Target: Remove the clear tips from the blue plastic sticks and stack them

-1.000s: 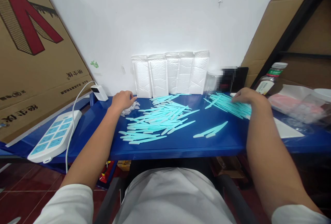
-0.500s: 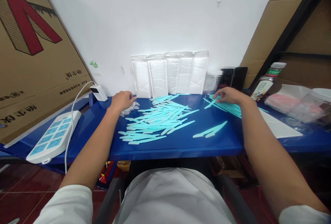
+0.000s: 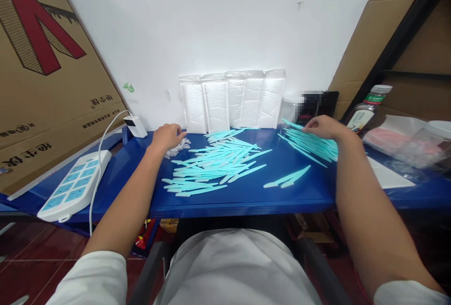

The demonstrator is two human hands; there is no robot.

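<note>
My left hand point(image 3: 167, 136) rests at the left of the table, loosely bent with a finger or thumb stretched to the right. Just beside and under it lies a small heap of little white pieces point(image 3: 177, 149). At the right, my right hand point(image 3: 322, 128) pinches the end of a thin turquoise eyebrow razor point(image 3: 291, 124), above a fanned pile of similar razors point(image 3: 308, 144). A larger, jumbled pile of turquoise razors point(image 3: 220, 161) with pale ends covers the table's middle. A few separate razors point(image 3: 289, 177) lie nearer the front edge.
White padded envelopes point(image 3: 232, 100) lean on the back wall. A power strip point(image 3: 74, 185) with a white cable sits left, near a white plug-like device point(image 3: 136, 126). Right are a clear jar point(image 3: 291, 109), a bottle point(image 3: 366, 110), plastic bags point(image 3: 398, 140) and a white sheet point(image 3: 392, 175).
My right hand has shifted slightly right and up over the right-hand pile. The razor at its fingertips now lies further back and points away to the left. My left hand stays put.
</note>
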